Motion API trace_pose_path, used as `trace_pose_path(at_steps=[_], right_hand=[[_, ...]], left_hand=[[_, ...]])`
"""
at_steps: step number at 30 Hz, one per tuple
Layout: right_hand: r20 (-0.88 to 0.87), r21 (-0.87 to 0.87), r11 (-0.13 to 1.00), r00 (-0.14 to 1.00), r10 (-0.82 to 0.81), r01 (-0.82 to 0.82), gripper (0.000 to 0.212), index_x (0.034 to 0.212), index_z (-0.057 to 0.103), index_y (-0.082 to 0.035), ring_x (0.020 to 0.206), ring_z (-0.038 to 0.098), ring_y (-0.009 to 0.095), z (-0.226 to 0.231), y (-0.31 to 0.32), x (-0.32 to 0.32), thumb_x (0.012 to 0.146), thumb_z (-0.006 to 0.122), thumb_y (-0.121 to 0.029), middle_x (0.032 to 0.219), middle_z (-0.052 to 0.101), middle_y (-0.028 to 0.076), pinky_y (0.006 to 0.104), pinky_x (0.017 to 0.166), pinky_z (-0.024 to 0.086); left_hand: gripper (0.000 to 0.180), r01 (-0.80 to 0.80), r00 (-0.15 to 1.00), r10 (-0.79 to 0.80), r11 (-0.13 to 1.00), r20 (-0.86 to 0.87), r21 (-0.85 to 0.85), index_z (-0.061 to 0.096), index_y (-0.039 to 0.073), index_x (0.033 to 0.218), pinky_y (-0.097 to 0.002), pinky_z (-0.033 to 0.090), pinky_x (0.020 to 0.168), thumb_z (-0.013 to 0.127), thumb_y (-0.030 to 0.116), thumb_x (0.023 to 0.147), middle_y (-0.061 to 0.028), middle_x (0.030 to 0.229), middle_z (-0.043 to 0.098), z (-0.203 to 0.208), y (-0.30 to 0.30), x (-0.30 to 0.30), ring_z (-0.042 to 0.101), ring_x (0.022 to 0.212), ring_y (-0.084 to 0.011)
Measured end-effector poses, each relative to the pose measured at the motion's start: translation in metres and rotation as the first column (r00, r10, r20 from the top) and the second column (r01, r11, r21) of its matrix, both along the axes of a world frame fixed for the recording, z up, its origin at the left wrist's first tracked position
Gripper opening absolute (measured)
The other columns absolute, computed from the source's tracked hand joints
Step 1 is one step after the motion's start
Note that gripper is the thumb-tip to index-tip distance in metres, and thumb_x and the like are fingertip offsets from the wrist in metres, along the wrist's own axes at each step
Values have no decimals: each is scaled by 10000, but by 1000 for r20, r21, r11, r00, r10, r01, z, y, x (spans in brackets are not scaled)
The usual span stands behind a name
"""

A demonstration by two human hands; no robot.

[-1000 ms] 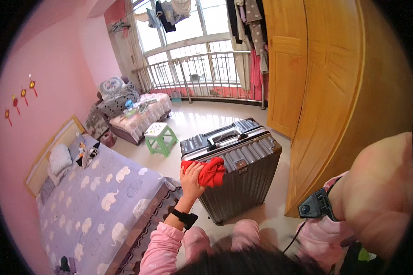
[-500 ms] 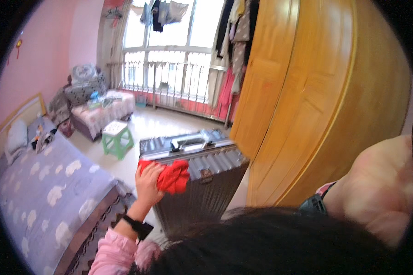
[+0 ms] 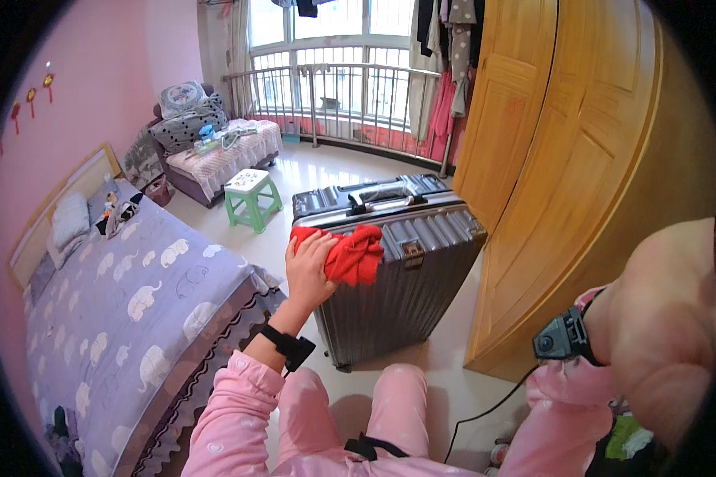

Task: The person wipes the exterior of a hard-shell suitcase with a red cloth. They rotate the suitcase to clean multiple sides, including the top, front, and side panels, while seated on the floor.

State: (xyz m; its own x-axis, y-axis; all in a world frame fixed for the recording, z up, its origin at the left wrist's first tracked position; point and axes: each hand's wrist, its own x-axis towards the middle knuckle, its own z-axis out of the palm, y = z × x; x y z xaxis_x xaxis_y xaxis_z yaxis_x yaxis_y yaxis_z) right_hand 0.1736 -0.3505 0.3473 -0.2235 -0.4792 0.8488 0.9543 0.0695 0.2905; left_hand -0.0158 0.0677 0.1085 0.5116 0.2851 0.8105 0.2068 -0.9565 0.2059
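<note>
My left hand [image 3: 310, 262] is closed on a bunched red cloth [image 3: 355, 254]. It rests the cloth against the upper left edge of a dark grey ribbed suitcase [image 3: 398, 294], which stands upright on the floor in front of me. On the suitcase's top are a carry handle [image 3: 386, 193] and a metal latch [image 3: 413, 253]. My right hand [image 3: 664, 326] is raised very close at the right edge of the head view. Its fingers are out of sight.
A bed [image 3: 135, 310] with a purple elephant-print cover lies to my left. Beyond the suitcase are a green and white stool [image 3: 253, 199], a small sofa [image 3: 223, 155] and a metal railing [image 3: 358, 107] by the window. A wooden wardrobe [image 3: 557, 175] stands close on the right.
The view has tilted downward, bringing my legs and more floor into sight. My left hand still holds the red cloth at the suitcase's edge, and my right hand stays raised.
</note>
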Motion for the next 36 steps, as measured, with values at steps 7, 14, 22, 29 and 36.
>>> trace_pose_path(at_steps=[7, 14, 22, 29, 36], right_hand=[[-1, 12, 1000, 1000, 10, -10, 232, 1073, 680, -39, 1013, 647, 227, 6, 6, -12, 1076, 524, -211, 1087, 687, 130, 365, 919, 486], [60, -109, 991, 995, 85, -78, 239, 1065, 676, -36, 1014, 649, 238, 5, 73, -53, 1081, 515, -212, 1091, 686, 139, 374, 921, 487], [-420, -874, 411, 831, -365, -260, 300, 1098, 701, -63, 1074, 638, 380, -149, 267, 29, 1023, 592, -332, 1116, 691, 152, 467, 934, 495], [-359, -918, 351, 762, -538, -185, 341, 1161, 710, -78, 1149, 636, 353, -221, 290, 97, 1010, 600, -363, 1210, 691, 139, 481, 981, 491], [-195, -963, 268, 764, -616, -29, 454, 1321, 662, -53, 1290, 596, 339, -238, 287, 68, 1023, 575, -384, 1415, 627, 169, 475, 1107, 432]], left_hand=[[636, -31, 997, 32, 999, -75, 11, 661, 149, 1286, -529, 276, 1202, 824, 218, 674, -59, 1345, 674, 4, -2, -1, 560, 1347, -266], [622, -37, 996, 37, 999, -80, 10, 647, 160, 1324, -551, 278, 1193, 807, 279, 735, -58, 1367, 663, 4, -1, -1, 544, 1367, -269], [648, -72, 964, 96, 992, -247, 104, 626, 143, 1354, -616, 274, 1167, 805, 290, 749, -92, 1339, 653, 29, -18, 32, 546, 1333, -303], [761, -27, 937, 45, 998, -345, 59, 582, 181, 1424, -601, 288, 1193, 827, 270, 710, -75, 1434, 607, 30, -25, 54, 500, 1406, -283], [798, 46, 944, -26, 998, -330, 52, 590, 186, 1425, -555, 297, 1207, 831, 210, 664, -69, 1436, 621, 27, 10, 40, 510, 1409, -273]])
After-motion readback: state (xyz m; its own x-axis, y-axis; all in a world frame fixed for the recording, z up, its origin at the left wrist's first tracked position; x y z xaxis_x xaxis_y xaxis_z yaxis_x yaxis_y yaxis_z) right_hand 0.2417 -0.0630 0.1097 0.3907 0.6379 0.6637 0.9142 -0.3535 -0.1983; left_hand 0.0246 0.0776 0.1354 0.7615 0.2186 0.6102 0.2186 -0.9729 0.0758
